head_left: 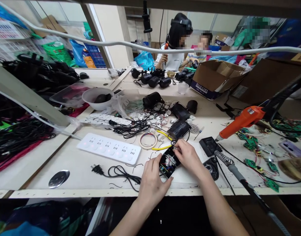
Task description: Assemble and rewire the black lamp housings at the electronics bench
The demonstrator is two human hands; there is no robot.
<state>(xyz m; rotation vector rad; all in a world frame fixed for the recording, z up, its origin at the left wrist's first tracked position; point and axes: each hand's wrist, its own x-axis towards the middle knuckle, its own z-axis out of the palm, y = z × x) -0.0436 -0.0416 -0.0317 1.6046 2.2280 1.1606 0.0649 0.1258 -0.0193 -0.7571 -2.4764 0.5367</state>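
Left hand (153, 178) is grasping the open case (169, 161) at lower centre of frame, fingers and thumb holding its left side; right hand (188, 158) is bending its fingers at the case's upper right edge, can't tell if they're pinching anything; black shell (178, 130) is lying just above; power strip (110, 148) is lying left of centre, plug (98, 169) below it; orange driver (241, 122) is pointing down-left at right.

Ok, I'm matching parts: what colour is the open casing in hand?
The open casing is black, shown best in the head view.
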